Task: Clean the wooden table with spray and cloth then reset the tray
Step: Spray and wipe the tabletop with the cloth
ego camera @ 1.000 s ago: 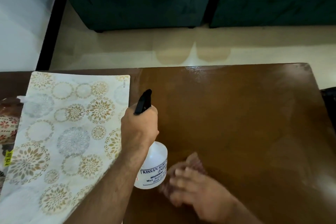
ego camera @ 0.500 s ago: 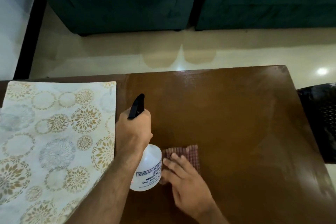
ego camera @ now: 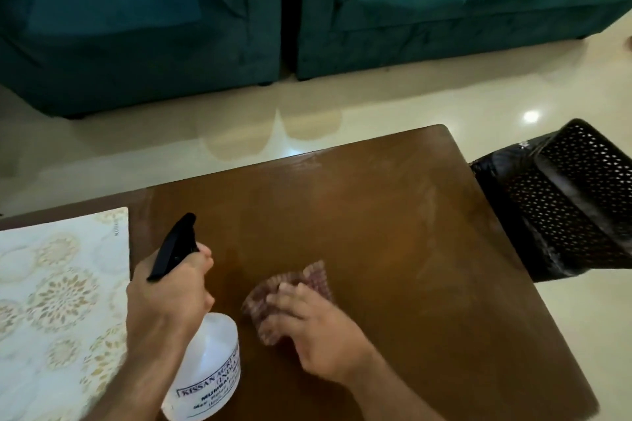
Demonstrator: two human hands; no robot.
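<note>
Near edge of wooden table, left of centre: left hand wrapped round the neck of white spray bottle, fingers curled at the trigger, black nozzle aimed away toward the far edge. Bottle tilted, base toward the viewer; whether touching the tabletop, cannot tell. Printed label on its side, partly readable ("KISSAN AGRI...").

Just right of the bottle, apart from it: right hand pressing down on reddish checked cloth, fingers bent over the bunched fabric and gripping it; hand blurred, so exact finger lie unclear. Cloth flat against the tabletop, roughly mid-table toward the near edge.

Left edge: patterned mat, cream with gold and grey floral roundels, covering the left part of the table and running out of view.

Centre to far right corner: bare brown surface with faint pale streaks and sheen.

Beyond the right edge: black perforated basket on the floor, tipped at an angle.

Farther: glossy cream floor. Farthest: two dark teal sofa sections, narrow dark gap between them.
</note>
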